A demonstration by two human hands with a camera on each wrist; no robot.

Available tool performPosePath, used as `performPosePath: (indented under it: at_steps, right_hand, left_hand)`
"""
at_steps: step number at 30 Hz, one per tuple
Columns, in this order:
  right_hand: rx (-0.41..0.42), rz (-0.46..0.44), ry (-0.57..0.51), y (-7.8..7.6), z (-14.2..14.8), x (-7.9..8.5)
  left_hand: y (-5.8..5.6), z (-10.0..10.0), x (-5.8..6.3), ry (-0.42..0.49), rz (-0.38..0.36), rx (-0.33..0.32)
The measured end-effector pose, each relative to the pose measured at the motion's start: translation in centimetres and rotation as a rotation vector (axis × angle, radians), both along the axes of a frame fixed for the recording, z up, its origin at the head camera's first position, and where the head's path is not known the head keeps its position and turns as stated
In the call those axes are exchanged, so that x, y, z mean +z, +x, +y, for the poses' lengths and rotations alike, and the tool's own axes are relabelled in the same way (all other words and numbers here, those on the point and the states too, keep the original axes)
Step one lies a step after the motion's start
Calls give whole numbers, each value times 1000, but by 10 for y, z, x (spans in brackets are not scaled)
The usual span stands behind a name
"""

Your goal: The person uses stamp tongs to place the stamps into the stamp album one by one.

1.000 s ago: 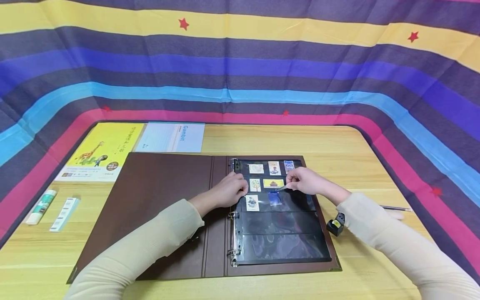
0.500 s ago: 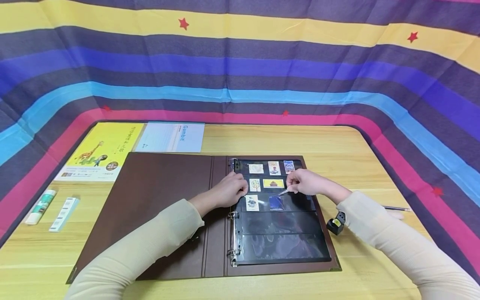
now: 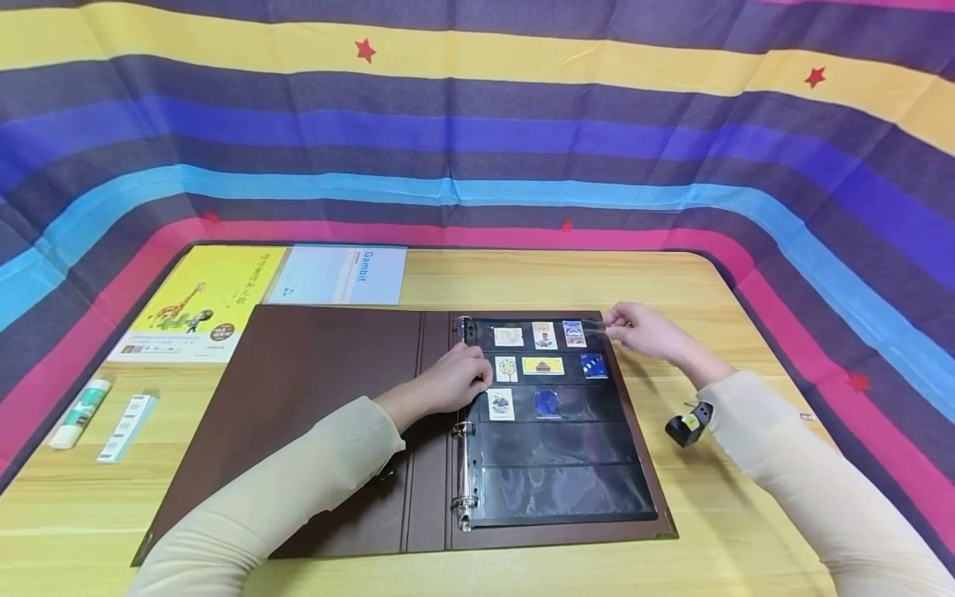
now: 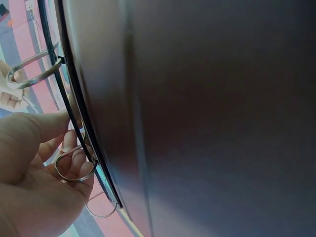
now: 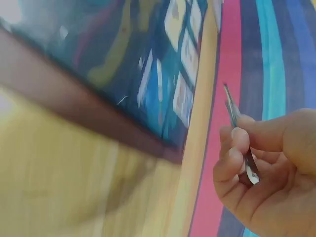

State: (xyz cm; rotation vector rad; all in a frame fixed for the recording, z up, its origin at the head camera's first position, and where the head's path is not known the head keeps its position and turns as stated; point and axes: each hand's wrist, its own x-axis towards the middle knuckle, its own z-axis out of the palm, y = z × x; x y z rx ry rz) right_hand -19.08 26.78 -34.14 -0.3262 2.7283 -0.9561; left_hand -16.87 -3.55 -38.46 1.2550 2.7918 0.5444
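Note:
A stamp album (image 3: pixel 336 398) with a brown cover lies spread on the table, its black pocket page (image 3: pixel 567 489) on the right side held by metal rings. Stamps fill parts of the top three rows, among them a yellow stamp (image 3: pixel 543 366) and a blue stamp (image 3: pixel 548 404) in the third row. Near the rings, my left hand (image 3: pixel 457 379) pinches the page's inner edge; the left wrist view shows its curled fingers beside a ring (image 4: pixel 76 173). Off the page's upper right corner, my right hand (image 3: pixel 643 330) grips metal tweezers (image 5: pixel 251 165), with no stamp visible at their tips.
At the back left lie a yellow book (image 3: pixel 201 303) and a pale Gambit notebook (image 3: pixel 343 275). A glue stick (image 3: pixel 79 414) and a light-blue striped box (image 3: pixel 128 429) are at the left. A striped cloth (image 3: pixel 448 116) hangs behind the table.
My right hand has drawn the tweezers off the third-row blue stamp and moved up and right, past the page edge. Another blue stamp in the second row is uncovered. My left hand stays put.

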Motion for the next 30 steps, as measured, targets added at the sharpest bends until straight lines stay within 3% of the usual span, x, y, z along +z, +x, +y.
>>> performPosePath:
  at_steps: [5, 10, 18, 30]
  right_hand:
    - [-111, 42, 120, -12, 30, -2]
    - [-156, -33, 224, -16, 47, -9]
    - [-175, -164, 260, -17, 51, -17]
    - [-152, -218, 303, -16, 48, -16]
  left_hand:
    - [-2, 0, -2, -2, -4, 1]
    - [-2, 2, -3, 6, -8, -4]
    - [-2, 2, -2, 18, -8, -2]
    - [-3, -2, -1, 54, -69, 6]
